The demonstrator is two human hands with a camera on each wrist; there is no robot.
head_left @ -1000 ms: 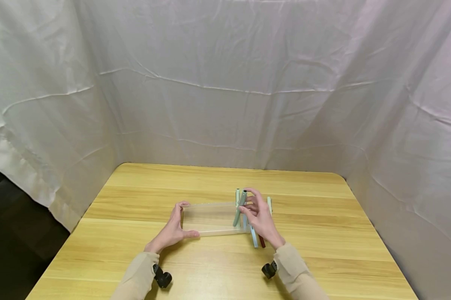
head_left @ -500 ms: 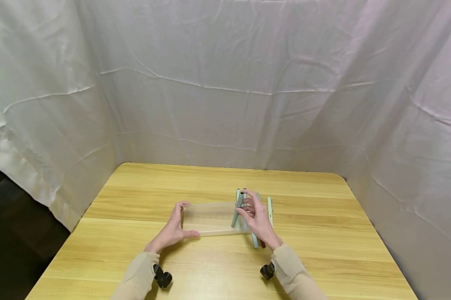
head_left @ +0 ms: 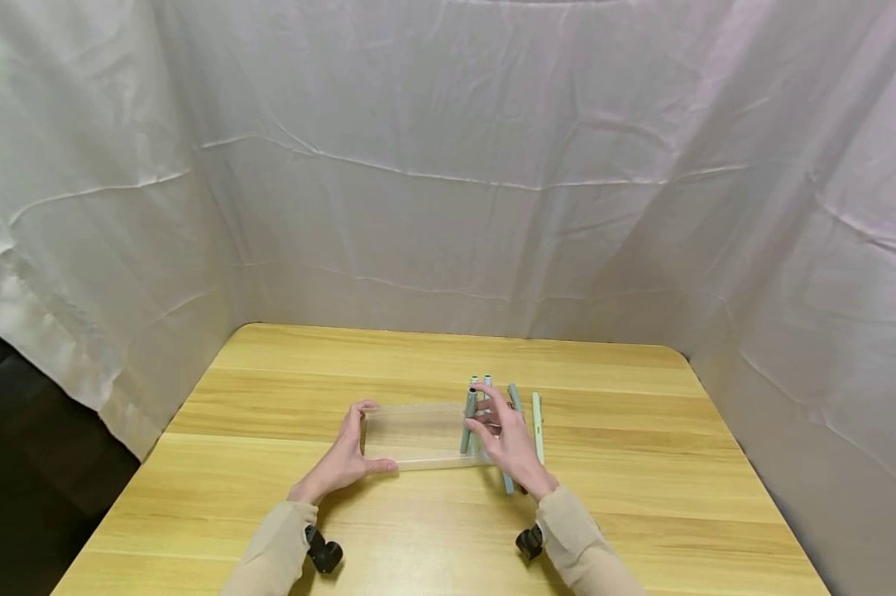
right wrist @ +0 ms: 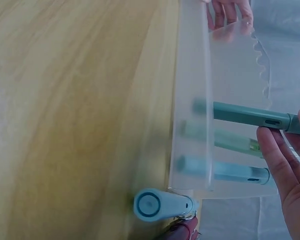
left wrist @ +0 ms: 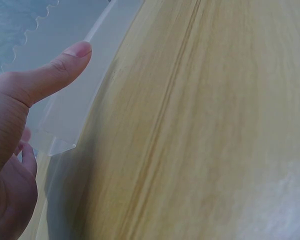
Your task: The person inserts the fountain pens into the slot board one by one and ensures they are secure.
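The left hand holds the box at its nine o'clock end, in a wide grip: the thumb lies on the near edge and the other fingers are round the far corner. The box is clear and sits in the middle of the table.

The right hand is at the three o'clock end of the box. It pinches the teal pen narrowly, between the thumb and the fingers. This pen is tilted, its upper end points to twelve o'clock, and its lower end is behind the near wall, in the box.

Beside it in the box are the mint pen and the blue pen. Outside, the grey pen is at twelve o'clock from the right hand and the pale pen at about two o'clock. Towards six o'clock is the light-blue pen, with the red pen just beside it, partly hidden. A white curtain hangs behind the table, at twelve o'clock.
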